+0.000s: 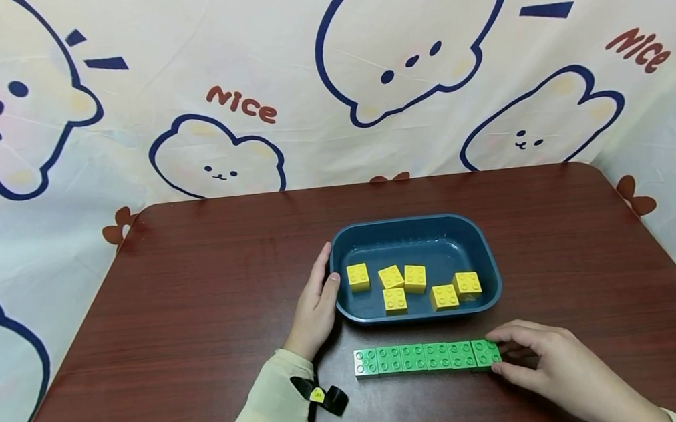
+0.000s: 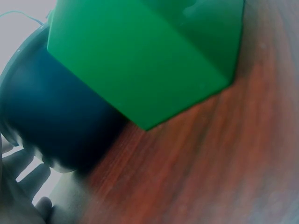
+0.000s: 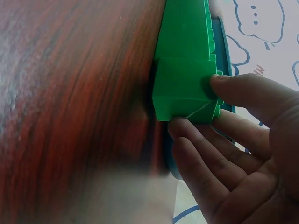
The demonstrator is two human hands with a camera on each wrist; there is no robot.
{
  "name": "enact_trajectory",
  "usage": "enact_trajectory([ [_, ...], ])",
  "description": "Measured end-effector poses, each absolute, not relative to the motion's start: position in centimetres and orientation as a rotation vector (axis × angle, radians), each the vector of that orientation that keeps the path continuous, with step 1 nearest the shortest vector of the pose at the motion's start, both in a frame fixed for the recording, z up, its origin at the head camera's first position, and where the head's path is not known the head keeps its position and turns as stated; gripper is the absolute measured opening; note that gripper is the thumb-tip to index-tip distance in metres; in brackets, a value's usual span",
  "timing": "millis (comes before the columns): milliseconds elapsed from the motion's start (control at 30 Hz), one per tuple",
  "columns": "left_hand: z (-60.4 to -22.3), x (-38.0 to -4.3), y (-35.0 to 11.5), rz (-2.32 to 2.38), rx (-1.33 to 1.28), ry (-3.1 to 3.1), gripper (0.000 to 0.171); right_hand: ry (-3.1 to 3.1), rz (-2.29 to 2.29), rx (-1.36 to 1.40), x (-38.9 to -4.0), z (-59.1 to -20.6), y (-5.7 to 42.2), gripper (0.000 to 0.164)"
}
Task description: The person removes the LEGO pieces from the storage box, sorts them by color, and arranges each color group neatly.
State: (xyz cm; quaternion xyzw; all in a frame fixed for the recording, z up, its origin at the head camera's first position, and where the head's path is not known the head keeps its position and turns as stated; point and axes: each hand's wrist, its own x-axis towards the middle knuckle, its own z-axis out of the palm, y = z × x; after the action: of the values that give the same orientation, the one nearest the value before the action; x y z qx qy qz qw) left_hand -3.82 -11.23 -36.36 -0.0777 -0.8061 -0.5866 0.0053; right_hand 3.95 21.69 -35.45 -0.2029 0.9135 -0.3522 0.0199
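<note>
A straight row of several green toy bricks (image 1: 414, 358) lies on the table in front of a blue tray (image 1: 419, 316). My right hand (image 1: 547, 363) pinches the end brick (image 1: 486, 351) at the row's right end between thumb and fingers. That brick (image 3: 182, 84) sits up against its neighbour in the right wrist view. My left hand (image 1: 314, 307) rests along the tray's left side, fingers extended by the outer wall and thumb at the rim. Large and close in the left wrist view are the green bricks (image 2: 135, 60), with the left fingers (image 2: 35, 182) against the tray.
Several yellow bricks (image 1: 414, 278) lie loose inside the tray, mostly toward its front. A black strap with a small camera (image 1: 333, 399) is on the left wrist. The brown table (image 1: 211, 282) ends at a printed cloth backdrop (image 1: 300, 53).
</note>
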Motion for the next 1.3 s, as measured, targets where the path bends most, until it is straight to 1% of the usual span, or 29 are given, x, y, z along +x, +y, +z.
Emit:
enact_trajectory([
  [633,-36.3,-3.8,-11.2,-1.85,-0.247,-2.522,0.05,2.843,-1.061,-0.664,3.9,-35.8,21.8,0.031],
  [933,-36.2,-3.8,-11.2,-1.849,-0.248,-2.521,0.05,2.955,-0.973,-0.621,3.6,-34.3,21.9,0.036],
  [1133,-36.2,-3.7,-11.3,-1.845,-0.252,-2.527,0.05,3.015,-0.921,-0.653,3.2,-33.3,21.9,0.034],
  [1300,-36.2,-3.7,-11.3,-1.847,-0.256,-2.522,0.05,3.023,-0.928,-0.681,2.7,-32.5,21.5,0.038],
])
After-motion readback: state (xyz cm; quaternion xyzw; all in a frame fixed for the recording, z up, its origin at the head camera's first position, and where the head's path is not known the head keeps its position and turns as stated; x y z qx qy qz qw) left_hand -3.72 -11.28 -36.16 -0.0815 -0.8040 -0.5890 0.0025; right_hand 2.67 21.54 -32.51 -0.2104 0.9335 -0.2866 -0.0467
